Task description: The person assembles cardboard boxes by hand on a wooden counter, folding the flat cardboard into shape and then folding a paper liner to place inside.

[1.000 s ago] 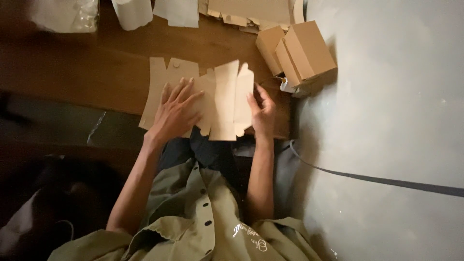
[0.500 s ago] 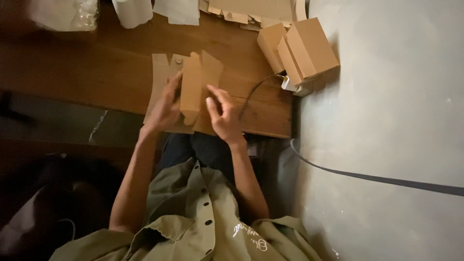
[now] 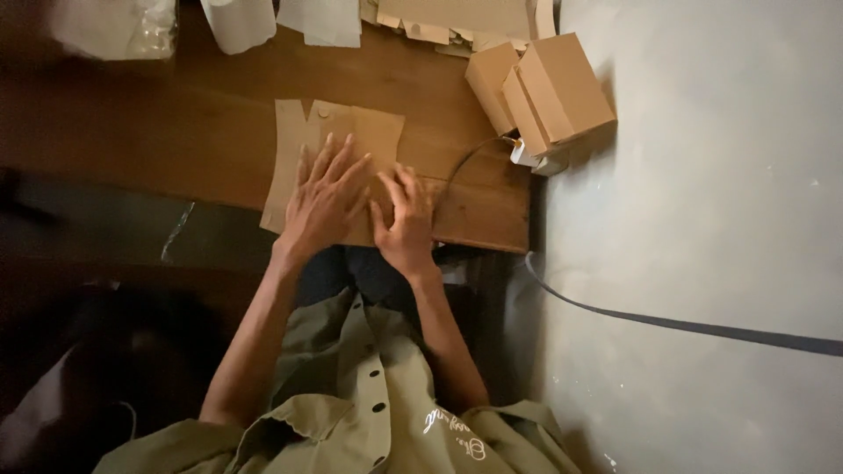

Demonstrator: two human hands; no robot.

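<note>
Cardboard blank [image 3: 338, 140] under both flat hands (fingers spread): left hand [image 3: 327, 197], right hand [image 3: 406, 219].

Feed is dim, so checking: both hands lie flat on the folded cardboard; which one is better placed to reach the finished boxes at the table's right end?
Right, probably. The right hand lies on the cardboard nearer the boxes; the left hand lies farther away.
</note>
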